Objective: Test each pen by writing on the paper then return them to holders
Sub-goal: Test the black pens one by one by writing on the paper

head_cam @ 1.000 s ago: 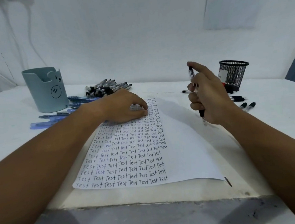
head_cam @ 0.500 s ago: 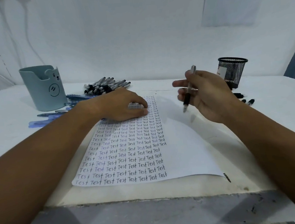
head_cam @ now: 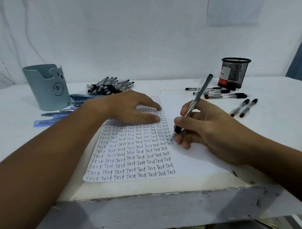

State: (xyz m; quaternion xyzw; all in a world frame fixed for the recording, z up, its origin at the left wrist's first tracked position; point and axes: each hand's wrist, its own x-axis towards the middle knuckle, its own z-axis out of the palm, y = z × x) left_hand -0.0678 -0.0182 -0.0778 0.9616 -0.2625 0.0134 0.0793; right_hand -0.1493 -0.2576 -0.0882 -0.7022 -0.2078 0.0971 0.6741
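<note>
I have the right hand [head_cam: 208,129] wrapped around a pen [head_cam: 193,107], thumb and fingers pinching it low near the black grip, with the tip down on the paper [head_cam: 196,158] at the end of a row of writing, centre right of the frame. The barrel leans up and away toward the upper right. My left hand [head_cam: 133,108] lies flat on the upper part of the sheet, fingers straight and spread a little, pressing it in place and holding nothing.

Judging how far along I am: the left half of the sheet is packed with rows of the word "Test", so many pens look to have been tried. The right half is bare. The row I am on ends level with the longer rows above it, while the rows below stop shorter, so I read this as one more column being added row by row.

Nothing looks returned yet. The blue-grey cup [head_cam: 47,87] at the upper left and the black mesh cup [head_cam: 234,72] at the upper right both show no pens sticking out, though I cannot see to the bottom of either. A pile of black pens [head_cam: 109,86] lies behind my left hand, some blue pens [head_cam: 55,117] beside the blue-grey cup, and loose pens [head_cam: 225,95] lie in front of the mesh cup. So I judge that plenty of testing may remain, and all of the putting back.
</note>
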